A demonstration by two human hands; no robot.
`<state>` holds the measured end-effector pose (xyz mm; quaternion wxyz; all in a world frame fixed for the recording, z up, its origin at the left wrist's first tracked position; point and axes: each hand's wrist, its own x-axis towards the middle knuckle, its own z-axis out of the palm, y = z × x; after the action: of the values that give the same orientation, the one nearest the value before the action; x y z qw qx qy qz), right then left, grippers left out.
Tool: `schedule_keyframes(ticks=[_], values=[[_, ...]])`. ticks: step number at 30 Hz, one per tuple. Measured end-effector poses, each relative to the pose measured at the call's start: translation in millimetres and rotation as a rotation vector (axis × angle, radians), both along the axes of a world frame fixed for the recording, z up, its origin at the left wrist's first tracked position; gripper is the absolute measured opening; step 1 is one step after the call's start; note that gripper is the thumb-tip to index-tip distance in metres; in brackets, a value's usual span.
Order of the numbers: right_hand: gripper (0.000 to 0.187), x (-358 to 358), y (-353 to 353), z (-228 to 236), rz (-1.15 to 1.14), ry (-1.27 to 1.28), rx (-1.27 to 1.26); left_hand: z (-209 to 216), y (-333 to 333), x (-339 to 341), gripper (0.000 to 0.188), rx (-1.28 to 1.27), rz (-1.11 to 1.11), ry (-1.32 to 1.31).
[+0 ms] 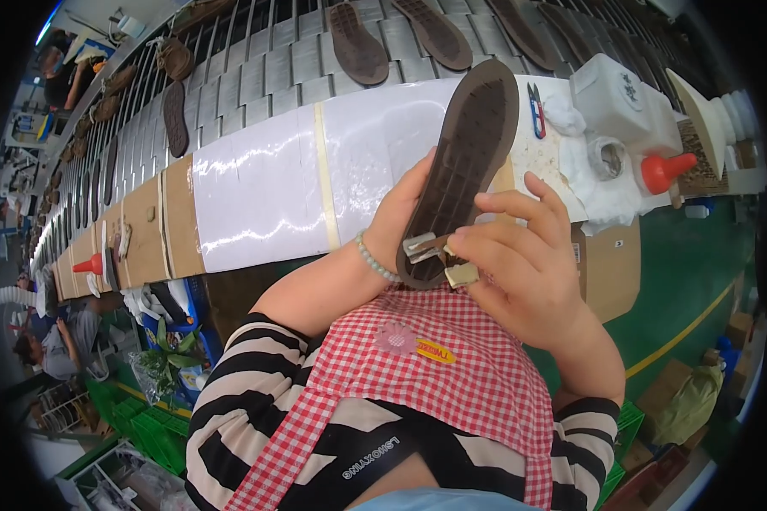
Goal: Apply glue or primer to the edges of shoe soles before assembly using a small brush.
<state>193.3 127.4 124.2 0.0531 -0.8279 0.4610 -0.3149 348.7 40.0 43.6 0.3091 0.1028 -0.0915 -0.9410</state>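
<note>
Two hands [477, 247] hold a brown sole [464, 162] over a white-covered bench [264, 187]

Bright even overhead light; strong glare on white worktop sheet [273, 183]; heavy fisheye bending, black vignette at rim.

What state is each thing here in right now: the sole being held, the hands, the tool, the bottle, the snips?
Shoe sole: held up off the bench, tread side showing.
Left hand: gripping the sole from behind.
Right hand: closed on a small metal tool.
Metal tool: pressed against the sole's heel end.
Red-capped bottle: lying tilted on white cloth, cap on.
Snips: lying flat on the bench, untouched.
Soles on conveyor: lying flat, tread up.
</note>
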Motion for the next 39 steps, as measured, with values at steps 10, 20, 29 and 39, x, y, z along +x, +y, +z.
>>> schedule_keyframes(ticks=[10, 20, 29, 39], values=[[0.027, 2, 6, 3, 0.117, 0.082, 0.034, -7, -1, 0, 0.048, 0.270, -0.174, 0.354], [0.021, -6, 11, 26, 0.151, 0.212, 0.035, 10, 3, -1, 0.045, 0.168, -0.202, -0.009], [0.051, -14, 26, 21, -0.185, 0.070, -0.022, 16, 0, 4, 0.054, 0.169, -0.105, 0.231], [0.047, -1, 32, -7, -0.177, -0.230, 0.221, 13, -5, 5, 0.058, 0.132, -0.055, 0.211]])
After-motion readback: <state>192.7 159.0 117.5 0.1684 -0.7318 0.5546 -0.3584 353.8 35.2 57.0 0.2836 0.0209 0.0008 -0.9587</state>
